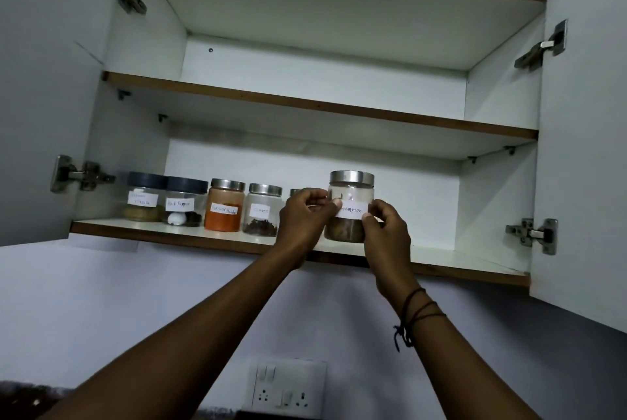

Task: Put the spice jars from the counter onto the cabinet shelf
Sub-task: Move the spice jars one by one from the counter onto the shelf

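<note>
A clear cinnamon jar [351, 189] with a steel lid and a white label stands on the lower cabinet shelf [451, 260]. My left hand [303, 219] grips its left side and my right hand [385, 228] grips its right side at the label. To its left runs a row of jars: a dark-lidded masala jar [144, 197], a dark-lidded black pepper jar [185, 202], an orange powder jar [225, 206] and a cloves jar [263, 211]. Another steel-lidded jar [295, 192] is mostly hidden behind my left hand.
Both cabinet doors [583, 148] stand open to the sides. The upper shelf [322, 104] holds nothing visible. The lower shelf is bare to the right of the cinnamon jar. A wall socket plate [288, 385] sits below the cabinet.
</note>
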The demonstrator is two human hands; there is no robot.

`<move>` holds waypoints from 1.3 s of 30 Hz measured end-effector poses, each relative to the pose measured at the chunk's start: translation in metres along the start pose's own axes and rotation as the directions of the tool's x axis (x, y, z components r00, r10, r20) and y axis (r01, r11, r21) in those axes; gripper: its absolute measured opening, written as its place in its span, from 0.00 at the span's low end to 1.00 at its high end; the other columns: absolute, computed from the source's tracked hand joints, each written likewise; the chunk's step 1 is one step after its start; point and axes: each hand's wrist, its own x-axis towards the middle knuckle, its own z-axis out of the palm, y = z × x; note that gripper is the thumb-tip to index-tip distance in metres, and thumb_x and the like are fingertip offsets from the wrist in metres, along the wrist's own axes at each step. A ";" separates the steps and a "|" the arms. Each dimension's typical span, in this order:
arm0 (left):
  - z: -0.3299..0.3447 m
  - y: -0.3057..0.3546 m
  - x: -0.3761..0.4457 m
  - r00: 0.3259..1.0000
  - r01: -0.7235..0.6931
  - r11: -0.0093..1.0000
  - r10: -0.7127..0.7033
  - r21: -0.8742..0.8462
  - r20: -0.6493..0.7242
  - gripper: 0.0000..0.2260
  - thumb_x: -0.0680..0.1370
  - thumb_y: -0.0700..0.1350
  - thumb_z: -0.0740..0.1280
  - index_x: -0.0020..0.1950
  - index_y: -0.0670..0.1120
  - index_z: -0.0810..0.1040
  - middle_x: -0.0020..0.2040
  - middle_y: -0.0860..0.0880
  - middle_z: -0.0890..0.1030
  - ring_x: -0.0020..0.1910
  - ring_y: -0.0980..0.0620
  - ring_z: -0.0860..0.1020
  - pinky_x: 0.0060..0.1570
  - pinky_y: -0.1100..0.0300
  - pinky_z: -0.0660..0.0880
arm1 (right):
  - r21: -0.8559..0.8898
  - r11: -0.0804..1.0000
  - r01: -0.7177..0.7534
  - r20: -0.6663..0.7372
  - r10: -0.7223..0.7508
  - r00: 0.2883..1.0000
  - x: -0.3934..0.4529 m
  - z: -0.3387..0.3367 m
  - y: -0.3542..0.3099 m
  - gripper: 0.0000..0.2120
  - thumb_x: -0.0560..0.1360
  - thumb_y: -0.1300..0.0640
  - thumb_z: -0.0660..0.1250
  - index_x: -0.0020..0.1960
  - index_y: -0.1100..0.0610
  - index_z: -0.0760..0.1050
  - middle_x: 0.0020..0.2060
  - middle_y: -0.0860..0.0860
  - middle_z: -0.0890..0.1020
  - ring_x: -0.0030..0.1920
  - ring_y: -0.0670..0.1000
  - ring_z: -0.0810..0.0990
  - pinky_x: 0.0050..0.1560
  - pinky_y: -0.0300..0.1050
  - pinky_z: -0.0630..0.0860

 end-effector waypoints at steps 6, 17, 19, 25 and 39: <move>0.029 -0.038 0.028 0.995 0.102 0.987 -0.101 0.127 -0.018 0.10 0.77 0.38 0.69 0.58 0.38 0.81 0.55 0.40 0.84 0.57 0.42 0.81 0.60 0.47 0.78 | -0.300 0.954 0.008 0.076 0.015 0.997 0.040 0.011 0.029 0.06 0.76 0.64 0.60 0.48 0.63 0.75 0.49 0.56 0.81 0.51 0.59 0.78 0.51 0.49 0.76; 0.054 -0.057 0.068 0.993 0.094 0.871 -0.117 0.483 0.018 0.10 0.77 0.32 0.61 0.55 0.35 0.80 0.55 0.37 0.82 0.55 0.40 0.80 0.52 0.52 0.76 | -0.480 0.876 0.048 0.343 0.137 0.929 0.085 0.018 0.060 0.11 0.75 0.62 0.65 0.56 0.63 0.77 0.56 0.59 0.81 0.56 0.60 0.79 0.48 0.41 0.71; 0.054 -0.061 0.071 0.991 0.090 0.856 -0.129 0.510 0.042 0.10 0.76 0.32 0.62 0.55 0.35 0.80 0.54 0.37 0.82 0.53 0.40 0.80 0.46 0.54 0.76 | -0.467 0.883 0.051 0.374 0.145 0.916 0.088 0.019 0.064 0.09 0.75 0.62 0.66 0.54 0.62 0.78 0.55 0.60 0.82 0.54 0.60 0.80 0.47 0.42 0.72; 0.054 -0.064 0.064 0.993 0.068 0.850 -0.109 0.523 0.049 0.08 0.73 0.31 0.65 0.50 0.34 0.80 0.48 0.37 0.83 0.48 0.41 0.82 0.48 0.48 0.81 | -0.512 0.854 0.095 0.383 0.127 0.915 0.086 0.017 0.064 0.04 0.74 0.63 0.66 0.41 0.57 0.73 0.44 0.54 0.79 0.44 0.55 0.77 0.41 0.40 0.68; 0.035 -0.066 -0.069 0.975 -0.213 0.946 0.190 0.244 0.115 0.08 0.80 0.42 0.66 0.55 0.46 0.84 0.47 0.55 0.84 0.46 0.64 0.80 0.46 0.73 0.75 | -0.218 0.975 0.048 0.139 -0.018 0.990 -0.047 -0.050 0.068 0.15 0.77 0.58 0.66 0.63 0.55 0.77 0.56 0.46 0.81 0.53 0.44 0.79 0.49 0.29 0.70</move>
